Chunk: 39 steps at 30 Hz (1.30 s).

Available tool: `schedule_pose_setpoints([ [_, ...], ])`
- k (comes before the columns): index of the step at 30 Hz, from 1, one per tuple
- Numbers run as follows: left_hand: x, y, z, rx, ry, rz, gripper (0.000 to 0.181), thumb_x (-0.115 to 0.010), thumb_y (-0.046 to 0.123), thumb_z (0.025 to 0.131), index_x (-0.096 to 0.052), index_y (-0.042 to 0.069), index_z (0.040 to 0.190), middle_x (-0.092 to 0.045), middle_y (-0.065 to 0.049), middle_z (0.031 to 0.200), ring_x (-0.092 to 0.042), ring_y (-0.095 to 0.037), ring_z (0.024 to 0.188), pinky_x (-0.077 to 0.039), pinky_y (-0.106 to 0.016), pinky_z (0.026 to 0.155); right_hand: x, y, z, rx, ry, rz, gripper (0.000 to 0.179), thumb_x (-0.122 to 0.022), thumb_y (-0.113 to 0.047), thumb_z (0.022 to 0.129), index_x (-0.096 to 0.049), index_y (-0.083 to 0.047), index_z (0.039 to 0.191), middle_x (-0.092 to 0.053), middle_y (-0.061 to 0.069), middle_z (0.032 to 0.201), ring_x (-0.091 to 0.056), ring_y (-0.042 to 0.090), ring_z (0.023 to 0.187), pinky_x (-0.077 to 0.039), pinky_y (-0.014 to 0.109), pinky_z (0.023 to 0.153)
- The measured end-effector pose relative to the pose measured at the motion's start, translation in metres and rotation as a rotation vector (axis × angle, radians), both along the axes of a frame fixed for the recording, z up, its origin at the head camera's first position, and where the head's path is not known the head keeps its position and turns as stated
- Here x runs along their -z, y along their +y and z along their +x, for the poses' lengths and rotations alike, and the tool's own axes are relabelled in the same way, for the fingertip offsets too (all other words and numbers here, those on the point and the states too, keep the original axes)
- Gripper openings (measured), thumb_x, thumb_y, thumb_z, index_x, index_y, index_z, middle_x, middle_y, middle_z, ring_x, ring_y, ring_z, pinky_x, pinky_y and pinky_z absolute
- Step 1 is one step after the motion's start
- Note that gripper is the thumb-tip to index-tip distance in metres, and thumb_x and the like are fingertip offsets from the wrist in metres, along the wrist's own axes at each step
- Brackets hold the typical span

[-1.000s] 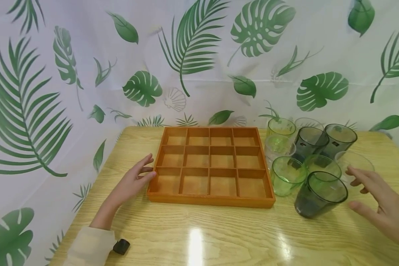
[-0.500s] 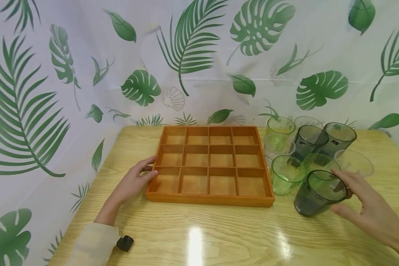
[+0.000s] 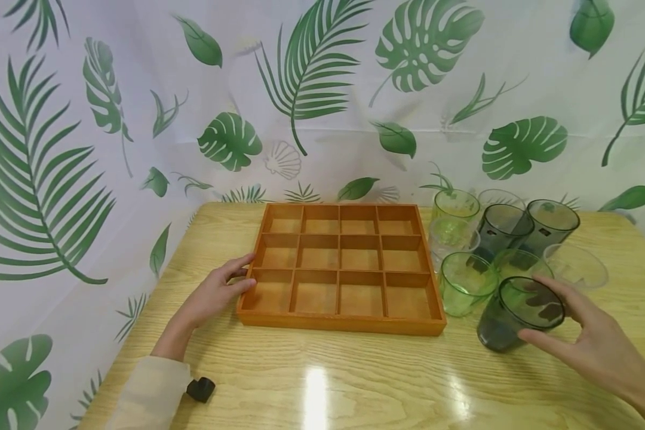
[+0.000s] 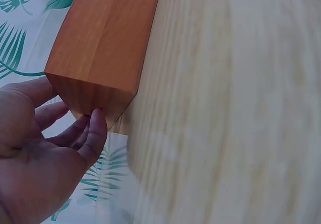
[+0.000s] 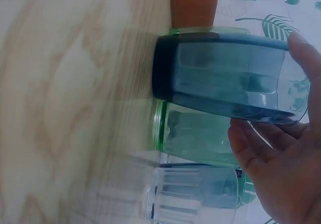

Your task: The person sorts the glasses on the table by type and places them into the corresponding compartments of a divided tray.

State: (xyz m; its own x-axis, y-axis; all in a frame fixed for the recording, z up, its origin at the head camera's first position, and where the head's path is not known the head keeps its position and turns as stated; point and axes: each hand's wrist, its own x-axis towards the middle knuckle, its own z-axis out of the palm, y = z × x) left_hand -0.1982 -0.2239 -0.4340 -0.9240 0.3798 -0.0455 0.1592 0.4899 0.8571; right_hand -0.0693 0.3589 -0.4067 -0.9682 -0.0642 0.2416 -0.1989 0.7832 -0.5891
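Observation:
A wooden compartment tray (image 3: 344, 323) lies on the table, its compartments bare. My left hand (image 3: 215, 295) rests at its left side, fingertips and thumb right at the rim. In the left wrist view, the fingertips (image 4: 99, 118) touch the tray's end face (image 4: 85, 93). My right hand (image 3: 591, 340) grips a dark grey drinking glass (image 3: 497, 328), the front one in a group of glasses to the tray's right. In the right wrist view, thumb and fingers are on opposite sides of this upright glass (image 5: 215, 76), near its rim.
Close behind the grey glass stand a green glass (image 3: 462, 298) and a clear glass (image 3: 583, 272). Farther back are two more dark glasses (image 3: 550, 230), a yellow-green glass (image 3: 454, 209) and other clear ones. A leaf-print cloth (image 3: 322, 107) hangs behind the table (image 3: 247, 382).
My right hand has moved left from beside the grey glass and now has thumb and fingers around it. My left hand has come slightly right, up against the tray. The glasses stay in place.

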Motion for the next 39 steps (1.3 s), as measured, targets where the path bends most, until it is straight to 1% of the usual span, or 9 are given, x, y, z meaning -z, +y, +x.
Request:
schedule_pose_setpoints([
  [4,0.000,-0.002,0.000,0.008,-0.011,0.004,0.064,-0.059,0.025,0.108,-0.031,0.010,0.164,-0.033,-0.016,0.165,-0.038,-0.040,0.145,-0.037,-0.060,0.114,-0.002,-0.003,0.001,0.004,-0.002,-0.015,0.089,-0.089,-0.021,0.084,-0.041,-0.010,0.159,-0.051,0.027,0.143,-0.048,-0.007,0.110,-0.034,0.001,0.079],
  [7,-0.001,-0.003,0.000,0.014,-0.025,0.016,0.065,-0.058,0.025,0.108,-0.030,0.011,0.164,-0.031,-0.016,0.166,-0.036,-0.041,0.146,-0.035,-0.060,0.115,-0.004,-0.004,0.002,0.013,-0.008,-0.023,0.089,-0.088,-0.021,0.085,-0.041,-0.011,0.159,-0.051,0.026,0.144,-0.040,-0.019,0.107,-0.035,0.003,0.079],
  [10,-0.001,-0.002,0.000,0.022,-0.037,0.028,0.065,-0.058,0.026,0.108,-0.029,0.011,0.165,-0.029,-0.016,0.167,-0.034,-0.041,0.147,-0.034,-0.060,0.116,-0.005,-0.005,0.003,0.038,-0.029,-0.023,0.090,-0.088,-0.023,0.085,-0.040,-0.012,0.160,-0.047,0.028,0.149,-0.048,-0.006,0.110,-0.037,0.006,0.077],
  [16,-0.001,0.000,0.000,0.030,-0.047,0.039,0.065,-0.057,0.025,0.109,-0.027,0.011,0.165,-0.027,-0.015,0.168,-0.031,-0.042,0.149,-0.032,-0.059,0.117,-0.005,-0.011,0.007,0.089,-0.055,0.000,0.092,-0.089,-0.029,0.084,-0.040,-0.012,0.160,-0.046,0.032,0.149,-0.053,0.049,0.112,-0.041,0.016,0.072],
  [21,0.000,0.000,-0.001,0.032,-0.041,0.041,0.065,-0.056,0.023,0.109,-0.027,0.010,0.165,-0.026,-0.015,0.168,-0.031,-0.042,0.149,-0.032,-0.059,0.117,-0.009,-0.020,0.011,0.090,-0.059,-0.004,0.091,-0.089,-0.027,0.084,-0.041,-0.009,0.159,-0.051,0.032,0.142,-0.052,0.051,0.113,-0.051,0.036,0.088],
  [25,-0.001,0.000,-0.001,0.032,-0.037,0.034,0.064,-0.056,0.023,0.109,-0.026,0.010,0.165,-0.026,-0.015,0.168,-0.031,-0.043,0.149,-0.032,-0.059,0.117,-0.014,-0.027,0.014,0.072,-0.054,-0.018,0.087,-0.089,-0.024,0.084,-0.044,-0.008,0.157,-0.056,0.025,0.136,-0.056,0.030,0.115,-0.048,0.052,0.094],
  [28,-0.002,-0.001,0.000,0.032,-0.039,0.031,0.065,-0.056,0.024,0.109,-0.026,0.011,0.165,-0.026,-0.016,0.168,-0.031,-0.043,0.149,-0.032,-0.059,0.117,-0.018,-0.030,0.015,0.041,-0.034,-0.029,0.084,-0.089,-0.021,0.084,-0.047,-0.011,0.155,-0.061,0.012,0.130,-0.056,0.002,0.105,-0.046,0.022,0.090],
  [32,-0.002,-0.002,0.000,0.037,-0.055,0.036,0.065,-0.055,0.023,0.109,-0.024,0.012,0.166,-0.024,-0.016,0.169,-0.030,-0.043,0.150,-0.032,-0.059,0.117,-0.023,-0.037,0.016,0.007,-0.023,-0.046,0.082,-0.090,-0.017,0.083,-0.049,-0.012,0.154,-0.061,0.000,0.127,-0.052,-0.011,0.098,-0.039,0.004,0.080],
  [39,-0.004,-0.002,0.000,0.039,-0.070,0.045,0.065,-0.054,0.023,0.110,-0.024,0.011,0.166,-0.022,-0.015,0.169,-0.029,-0.043,0.150,-0.032,-0.059,0.117,-0.031,-0.046,0.014,-0.040,-0.006,-0.068,0.080,-0.091,-0.012,0.080,-0.053,-0.011,0.150,-0.059,-0.021,0.122,-0.056,-0.005,0.095,-0.039,0.004,0.083],
])
